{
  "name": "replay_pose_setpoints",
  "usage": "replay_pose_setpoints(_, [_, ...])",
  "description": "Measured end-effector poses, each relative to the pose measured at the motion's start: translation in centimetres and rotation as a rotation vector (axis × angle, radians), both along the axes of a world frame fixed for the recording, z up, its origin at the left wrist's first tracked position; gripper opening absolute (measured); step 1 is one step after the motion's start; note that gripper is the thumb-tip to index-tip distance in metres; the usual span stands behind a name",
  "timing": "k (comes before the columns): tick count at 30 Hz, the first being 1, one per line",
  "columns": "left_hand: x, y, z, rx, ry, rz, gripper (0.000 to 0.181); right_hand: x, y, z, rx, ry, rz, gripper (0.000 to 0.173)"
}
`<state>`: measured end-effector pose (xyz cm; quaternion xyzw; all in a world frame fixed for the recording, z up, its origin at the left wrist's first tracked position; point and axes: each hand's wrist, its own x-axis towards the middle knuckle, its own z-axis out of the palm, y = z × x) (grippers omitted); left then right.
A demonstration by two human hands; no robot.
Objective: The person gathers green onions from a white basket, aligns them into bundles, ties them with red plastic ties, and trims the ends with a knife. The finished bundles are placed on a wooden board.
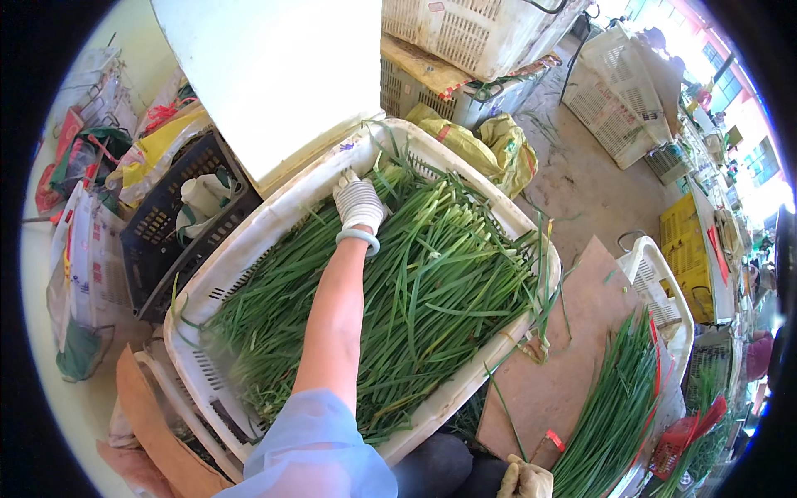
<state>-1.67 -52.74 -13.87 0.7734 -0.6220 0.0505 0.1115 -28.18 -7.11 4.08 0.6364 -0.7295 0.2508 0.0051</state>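
My left hand (360, 202), in a striped white work glove with a pale bangle at the wrist, reaches to the far end of a white plastic crate (212, 274). Its fingers are curled down among long green leaves that look like garlic chives (398, 299). What lies under the fingers is hidden. The leaves fill much of the crate, many with pale cut ends at the far right. At the bottom edge is my right hand (526, 478), gloved and partly cut off. Its fingers are bent, and one thin leaf runs down to it; its grip is unclear.
Right of the crate, a brown board (560, 361) lies beside a bundle of chives (616, 398) edged by red tape. A black crate (180, 218) stands left. Beyond are a white box (280, 75), yellow woven sacks (498, 155) and stacked crates (461, 37).
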Motion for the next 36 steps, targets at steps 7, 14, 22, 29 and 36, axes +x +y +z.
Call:
replay_pose_setpoints(7, [-0.1,2.3,3.5,0.076,0.279,0.008,0.044,0.1,-0.2,0.9,-0.004,-0.025,0.005,0.005])
replay_pose_setpoints(14, [2.7,3.2,4.3,0.117,0.447,-0.048,0.065,0.1,-0.5,1.3,0.007,-0.019,0.035,0.004])
replay_pose_setpoints(22, [-2.5,0.0,7.6,0.503,0.089,-0.118,0.043,0.0,-0.5,0.9,-0.001,-0.024,0.04,0.002])
replay_pose_setpoints(29, [-1.3,-0.2,3.9,0.186,0.175,-0.135,0.042,-0.4,-0.3,0.9,-0.011,-0.024,0.035,0.002])
replay_pose_setpoints(36, [1.3,1.6,6.5,0.079,0.453,-0.108,0.054,-0.4,-0.7,1.1,0.003,-0.064,0.041,0.002])
